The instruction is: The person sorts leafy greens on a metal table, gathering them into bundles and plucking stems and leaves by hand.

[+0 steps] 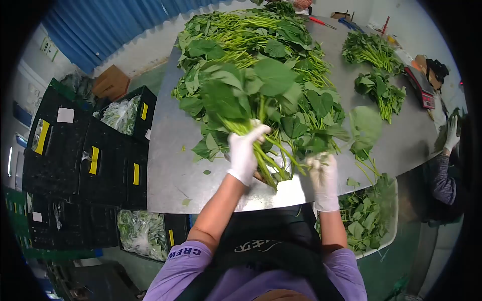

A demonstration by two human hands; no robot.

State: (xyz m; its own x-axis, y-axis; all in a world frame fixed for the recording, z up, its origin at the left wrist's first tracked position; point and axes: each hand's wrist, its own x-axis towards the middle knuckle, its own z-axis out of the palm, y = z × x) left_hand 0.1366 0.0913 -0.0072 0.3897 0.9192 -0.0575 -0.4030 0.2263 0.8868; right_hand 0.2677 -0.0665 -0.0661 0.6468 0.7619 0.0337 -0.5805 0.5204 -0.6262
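My left hand, in a white glove, is closed around a bunch of leafy green stems. The leaves fan out away from me and the cut stems point back toward the table's near edge. To its right my right hand, also gloved, has its fingers curled in around a leafy stem, slightly smeared by motion. A large blurred leaf hangs just beyond it. Behind both hands a big heap of the same greens covers the metal table.
Two sorted bunches lie at right, near a red-edged scale. A white bin of loose leaves stands below the table's right edge. Black crates are stacked at left. Another person's gloved hand shows far right.
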